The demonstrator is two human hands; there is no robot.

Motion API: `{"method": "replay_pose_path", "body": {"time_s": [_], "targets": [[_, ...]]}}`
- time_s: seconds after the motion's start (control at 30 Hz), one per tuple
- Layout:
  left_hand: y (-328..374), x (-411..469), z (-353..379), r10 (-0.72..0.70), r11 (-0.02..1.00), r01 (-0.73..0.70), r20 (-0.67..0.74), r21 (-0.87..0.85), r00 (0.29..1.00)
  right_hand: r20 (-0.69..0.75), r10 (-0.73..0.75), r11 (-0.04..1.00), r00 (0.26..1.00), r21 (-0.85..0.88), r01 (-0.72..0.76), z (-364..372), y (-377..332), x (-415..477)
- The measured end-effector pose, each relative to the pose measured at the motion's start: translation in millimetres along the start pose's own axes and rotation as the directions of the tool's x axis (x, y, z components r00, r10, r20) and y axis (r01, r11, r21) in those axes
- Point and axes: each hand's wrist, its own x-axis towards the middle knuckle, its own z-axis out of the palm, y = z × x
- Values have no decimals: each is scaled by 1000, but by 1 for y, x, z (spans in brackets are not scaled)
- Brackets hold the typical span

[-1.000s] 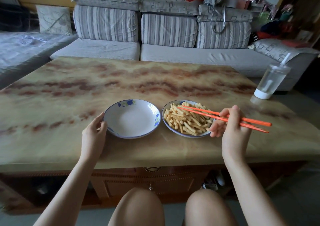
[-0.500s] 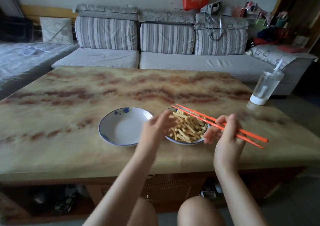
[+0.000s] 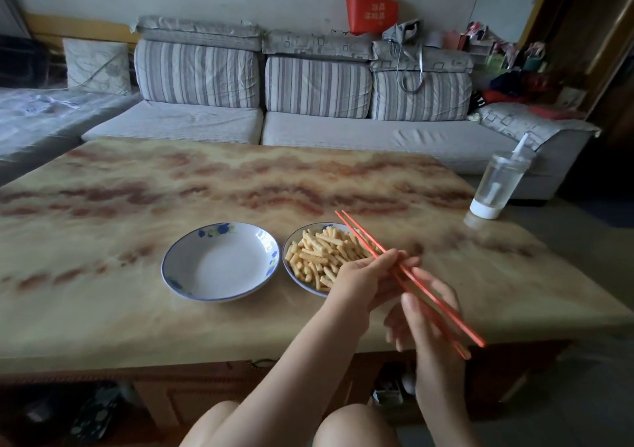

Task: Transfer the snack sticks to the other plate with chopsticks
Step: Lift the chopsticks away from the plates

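Two white plates with blue flowers sit side by side on the marble-patterned table [image 3: 137, 316]. The left plate [image 3: 178, 275] holds nothing. The right plate [image 3: 290, 273] is heaped with pale yellow snack sticks [image 3: 320, 254]. A pair of orange chopsticks [image 3: 363, 242] slants up over the right plate, tips raised beyond its far rim. My left hand [image 3: 363, 282] has crossed over and pinches the chopsticks near their middle. My right hand [image 3: 429, 313] holds their lower part, fingers loosely around them.
A clear tumbler with a white base and straw [image 3: 497, 186] stands at the table's right edge. A grey striped sofa [image 3: 308, 127] runs behind the table. My knees show below the table's front edge.
My left hand left the empty plate's rim, swung right across the plates and took hold of the chopsticks. The chopsticks swung from nearly level to a steep slant. The camera tilted up.
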Motion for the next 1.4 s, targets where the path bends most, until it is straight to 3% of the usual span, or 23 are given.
{"method": "replay_pose_path", "body": {"time_s": [0.1, 0.2, 0.33, 0.43, 0.5, 0.63, 0.77, 0.87, 0.93, 1.0, 1.13, 1.4], "targets": [[-1, 13, 1, 38, 999, -38, -1, 13, 999, -6, 167, 986, 986, -8, -167, -39, -3, 5], [-3, 28, 5, 71, 992, -68, -18, 106, 997, 47, 425, 896, 904, -162, -413, -68, -17, 20], [-17, 53, 14, 41, 971, -40, 3, 234, 999, 182, 580, 790, 794, -364, -494, -78, -17, 44], [-26, 70, 21, 48, 961, -40, -23, 274, 999, 174, 586, 766, 792, -438, -471, -77, -6, 58], [-32, 81, 21, 111, 918, -75, -71, 389, 991, 137, 595, 758, 792, -424, -496, -75, 1, 66], [-48, 81, 20, 333, 679, -192, -65, 708, 941, 56, 616, 745, 786, -367, -557, -70, 22, 85], [-69, 66, 7, 447, 463, -390, 171, 796, 878, 26, 615, 730, 788, -396, -557, -63, 46, 101], [-79, 69, -9, 390, 235, -434, 325, 870, 862, 10, 597, 705, 802, -484, -518, -60, 61, 108], [-81, 68, -13, 309, 147, -431, 372, 891, 875, -19, 563, 673, 826, -571, -471, -60, 68, 110], [-81, 64, -15, 222, 110, -397, 367, 911, 903, -37, 491, 601, 870, -709, -370, -58, 70, 109], [-82, 62, -21, 229, 106, -361, 330, 927, 916, -50, 384, 428, 922, -875, -226, -59, 67, 106], [-95, 68, -25, 339, 69, -348, 306, 935, 890, -41, 395, 506, 918, -824, -255, -73, 70, 103]]}}
